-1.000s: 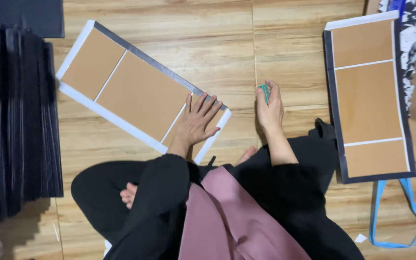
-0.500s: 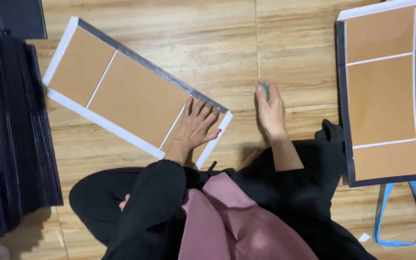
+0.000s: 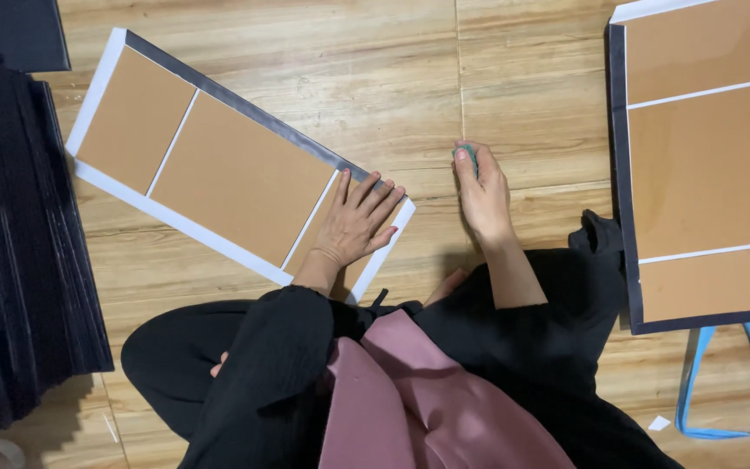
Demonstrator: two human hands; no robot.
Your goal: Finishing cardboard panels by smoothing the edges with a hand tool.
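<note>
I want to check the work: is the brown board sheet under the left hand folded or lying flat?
Flat. The board sheet lies spread on the wooden floor, the left hand pressing one end.

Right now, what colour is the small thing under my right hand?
Green, or teal: a small green object peeks out beneath the right hand on the wooden floor. Only the head view shows it.

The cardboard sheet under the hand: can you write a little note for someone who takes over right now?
Left hand: flat on the near end of the angled brown cardboard sheet, edged white and grey, on the wood floor.
Right hand: on the floor beside it, fingers around a small green thing.
Second sheet lies apart at right; black stack at left.
Done and left: cannot tell.
</note>
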